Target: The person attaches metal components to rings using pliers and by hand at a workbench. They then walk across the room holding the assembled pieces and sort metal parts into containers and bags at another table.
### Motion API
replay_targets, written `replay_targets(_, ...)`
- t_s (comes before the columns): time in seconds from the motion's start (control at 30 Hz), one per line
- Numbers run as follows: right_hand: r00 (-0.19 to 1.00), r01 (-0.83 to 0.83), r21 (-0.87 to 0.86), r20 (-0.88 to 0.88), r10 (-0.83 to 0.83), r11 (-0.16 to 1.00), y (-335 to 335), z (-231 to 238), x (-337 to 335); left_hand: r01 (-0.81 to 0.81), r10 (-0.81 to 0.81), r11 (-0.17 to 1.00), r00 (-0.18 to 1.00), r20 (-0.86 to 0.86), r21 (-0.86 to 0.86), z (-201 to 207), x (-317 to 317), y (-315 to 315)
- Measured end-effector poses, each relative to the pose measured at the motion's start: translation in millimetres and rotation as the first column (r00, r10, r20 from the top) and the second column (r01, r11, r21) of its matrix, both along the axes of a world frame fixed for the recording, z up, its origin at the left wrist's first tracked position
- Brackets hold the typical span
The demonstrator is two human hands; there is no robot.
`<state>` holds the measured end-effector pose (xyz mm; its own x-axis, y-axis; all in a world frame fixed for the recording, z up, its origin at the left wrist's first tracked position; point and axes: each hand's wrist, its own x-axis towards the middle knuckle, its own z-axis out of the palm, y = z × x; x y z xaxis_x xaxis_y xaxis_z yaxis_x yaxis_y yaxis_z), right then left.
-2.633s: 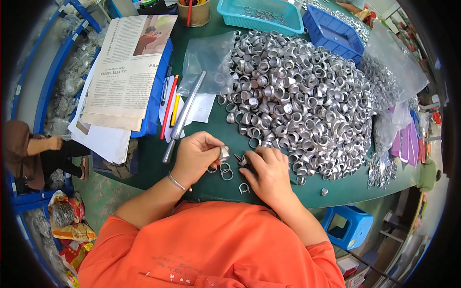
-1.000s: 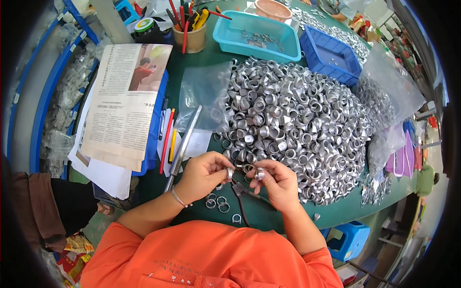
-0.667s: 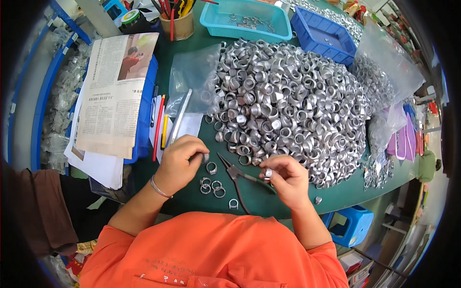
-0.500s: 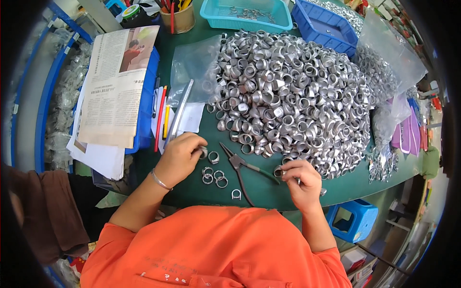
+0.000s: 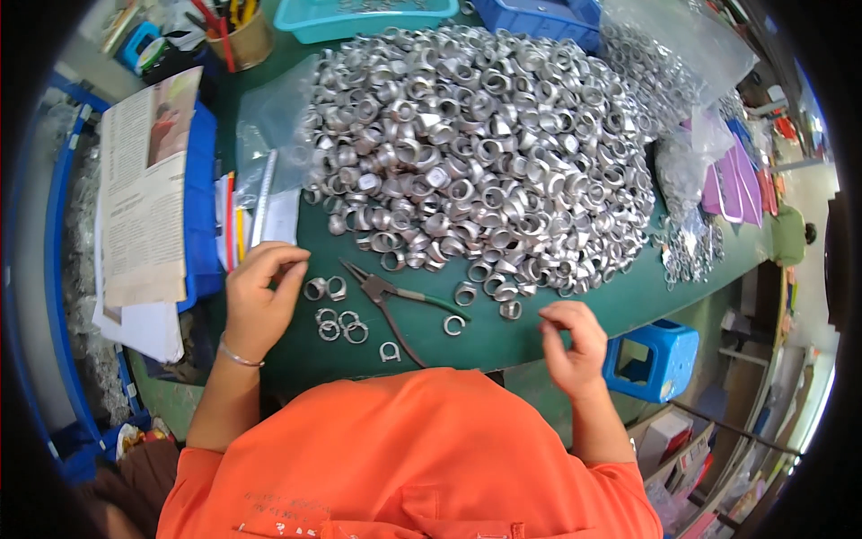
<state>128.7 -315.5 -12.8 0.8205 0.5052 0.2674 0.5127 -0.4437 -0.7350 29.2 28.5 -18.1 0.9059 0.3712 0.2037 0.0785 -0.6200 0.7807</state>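
My left hand (image 5: 265, 292) hovers over the green table's left part, thumb and bent fingers a little apart, with nothing visible in them. Beside its fingertips lie two silver-grey metal rings (image 5: 336, 287). Linked-looking thin rings (image 5: 356, 333) and a single squarish-topped ring (image 5: 389, 351) rest closer to me. Pliers (image 5: 375, 287) with a green-sleeved handle lie between my hands. Another thin ring (image 5: 455, 325) is just below that handle. My right hand (image 5: 575, 350) is at the table's near edge, thumb and curled fingers apart, apparently holding nothing. A large heap of metal rings (image 5: 485, 153) spreads beyond both hands.
A blue tray (image 5: 203, 198) with newspaper (image 5: 135, 198) stands at left, next to pens and a ruler (image 5: 265, 198). Turquoise and blue baskets (image 5: 539, 22) sit behind the heap. Clear plastic bags (image 5: 682, 45) lie at right, and a blue stool (image 5: 655, 359) stands below the edge.
The view has shifted, so the scene sits further left. My left hand has let go of a ring beside another one. My right hand has released a ring and drawn back to the right.
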Motion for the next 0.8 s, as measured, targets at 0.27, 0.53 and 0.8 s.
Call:
replay_targets(0.27,0.866,-0.198,-0.455,-0.495,-0.061,0.868,-36.5,32.9,-5.7,0.348,-0.361,0.932,0.883,-0.299,-0.099,3.0,12.3,11.4)
replay_targets(0.53,0.782,-0.429,-0.514,-0.622,0.022,0.743,3.7,43.2,-3.1,0.348,-0.376,0.922,0.909,-0.179,-0.172,-15.0,12.7,10.4)
replay_targets(0.8,0.768,-0.529,0.124,-0.351,0.536,0.839,140.4,23.3,26.8,0.205,-0.402,0.548,0.915,-0.04,-0.811,-15.5,1.1,5.2)
